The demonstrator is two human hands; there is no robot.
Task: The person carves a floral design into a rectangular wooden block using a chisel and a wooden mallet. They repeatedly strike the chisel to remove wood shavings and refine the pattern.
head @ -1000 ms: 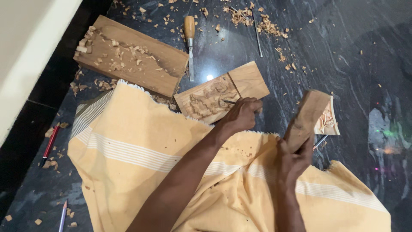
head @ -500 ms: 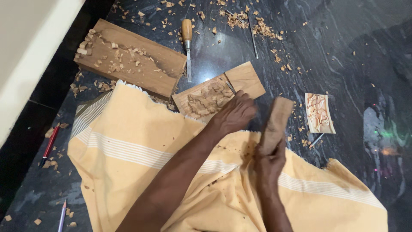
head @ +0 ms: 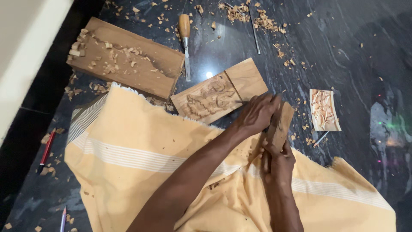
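My left hand (head: 256,114) is closed around a thin chisel whose metal tip (head: 238,102) rests on a carved wooden panel (head: 212,98) lying on the dark stone floor. Below it, my right hand (head: 277,165) grips a wooden block (head: 283,122) used as a mallet. The block stands nearly upright and touches the back of my left hand. Most of the chisel is hidden inside the fist. A yellow cloth (head: 141,159) with pale stripes covers my lap beneath both arms.
A large plank (head: 124,58) strewn with wood chips lies at the upper left. A wooden-handled chisel (head: 185,36) and a thin metal tool (head: 255,33) lie beyond the panel. To the right are a small carved picture (head: 325,109) and a pencil (head: 321,138). A red pencil (head: 47,148) lies at the left.
My right hand has swung the wooden block leftward, from beside the small carved picture to against my left hand. My left hand has stayed on the carved panel.
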